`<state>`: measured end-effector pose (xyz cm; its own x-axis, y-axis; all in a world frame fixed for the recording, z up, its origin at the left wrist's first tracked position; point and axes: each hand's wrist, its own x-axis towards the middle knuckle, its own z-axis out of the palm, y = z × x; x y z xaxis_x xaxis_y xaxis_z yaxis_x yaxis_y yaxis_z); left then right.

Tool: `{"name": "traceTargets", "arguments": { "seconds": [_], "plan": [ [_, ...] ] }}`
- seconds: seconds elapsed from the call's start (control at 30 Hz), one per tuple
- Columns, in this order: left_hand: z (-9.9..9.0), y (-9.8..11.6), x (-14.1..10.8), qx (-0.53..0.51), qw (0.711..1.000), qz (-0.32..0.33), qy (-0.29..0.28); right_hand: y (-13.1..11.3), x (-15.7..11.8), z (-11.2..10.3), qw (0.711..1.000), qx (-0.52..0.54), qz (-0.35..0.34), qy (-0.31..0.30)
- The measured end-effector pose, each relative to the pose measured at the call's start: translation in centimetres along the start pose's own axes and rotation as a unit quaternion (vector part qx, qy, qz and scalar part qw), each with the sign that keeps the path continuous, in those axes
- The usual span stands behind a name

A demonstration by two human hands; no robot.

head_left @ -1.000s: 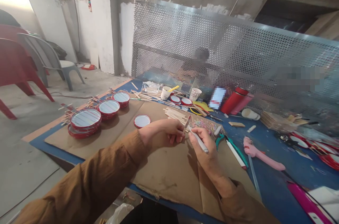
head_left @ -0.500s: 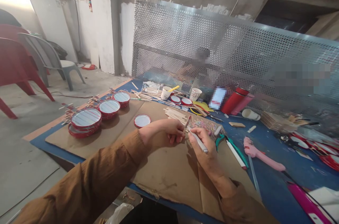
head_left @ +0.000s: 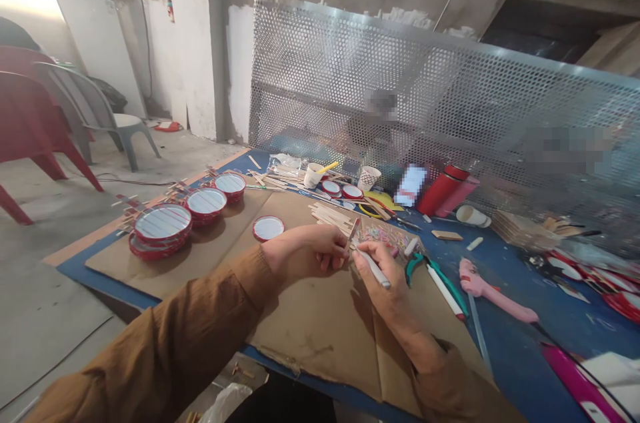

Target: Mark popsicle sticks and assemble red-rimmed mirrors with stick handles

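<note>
Pinched in the left hand (head_left: 330, 251), the thin wooden stick (head_left: 353, 231) sits tilted above the cardboard sheet (head_left: 320, 323), and with the right hand (head_left: 390, 276) gripping a white marker pen (head_left: 373, 269) close against it, any wobble could skid the tip astray.

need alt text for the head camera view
The left hand holds a thin wooden stick and the right hand a white pen-shaped tool close to it, above brown cardboard. Round white discs with red rims sit left; a pink glue gun lies right.
</note>
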<state>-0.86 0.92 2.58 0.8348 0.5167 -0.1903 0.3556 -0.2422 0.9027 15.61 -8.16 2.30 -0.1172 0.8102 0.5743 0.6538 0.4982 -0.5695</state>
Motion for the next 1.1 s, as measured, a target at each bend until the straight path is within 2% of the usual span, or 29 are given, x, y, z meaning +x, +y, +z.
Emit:
{"name": "traceTargets", "arguments": {
  "seconds": [0.8,1.1],
  "plan": [
    [0.0,0.3,0.0,0.007,1.0,-0.016,-0.007,-0.1,0.0,-0.1,1.0,0.005,-0.017,0.019],
    [-0.2,-0.7,0.5,0.007,1.0,-0.001,-0.014,-0.2,0.0,-0.2,1.0,-0.004,-0.017,0.014]
  ]
}}
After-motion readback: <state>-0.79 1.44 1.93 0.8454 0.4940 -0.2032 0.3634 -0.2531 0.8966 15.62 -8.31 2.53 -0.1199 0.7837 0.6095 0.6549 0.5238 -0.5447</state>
